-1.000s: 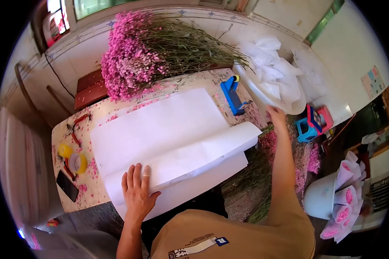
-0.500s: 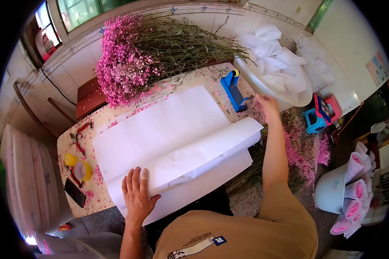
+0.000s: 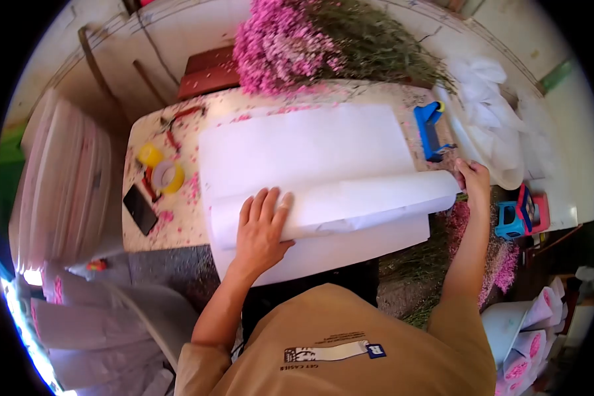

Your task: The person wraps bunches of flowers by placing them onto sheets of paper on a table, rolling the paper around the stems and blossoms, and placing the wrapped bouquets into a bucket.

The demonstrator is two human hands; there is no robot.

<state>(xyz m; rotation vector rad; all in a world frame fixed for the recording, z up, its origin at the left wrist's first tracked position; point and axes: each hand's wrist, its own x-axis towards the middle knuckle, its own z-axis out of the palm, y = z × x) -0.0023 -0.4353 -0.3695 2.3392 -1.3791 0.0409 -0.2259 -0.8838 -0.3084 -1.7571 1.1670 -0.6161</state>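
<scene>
Sheets of white wrapping paper (image 3: 303,145) lie across the table, the near part folded over into a loose roll. My left hand (image 3: 264,231) rests on the left part of this fold, fingers stretched out and pressing down. At the right end of the fold, my right hand (image 3: 475,181) is closed, its fingertips on the paper's edge; any small thing inside the fingers is hidden. Just beyond that hand stands a blue tape dispenser (image 3: 429,132) with a yellow-cored roll.
Pink flowers (image 3: 280,49) with long stems lie along the table's back. Tape rolls (image 3: 168,177), a phone (image 3: 140,209) and red-handled tools (image 3: 186,113) are at the left. White wrapping (image 3: 485,112) fills a tub at the right. Wrapped bouquets (image 3: 528,350) stand low right.
My right hand has moved from beside the tape dispenser to the right end of the folded paper. My left hand stays on the fold. The camera view has turned, shifting the table rightward.
</scene>
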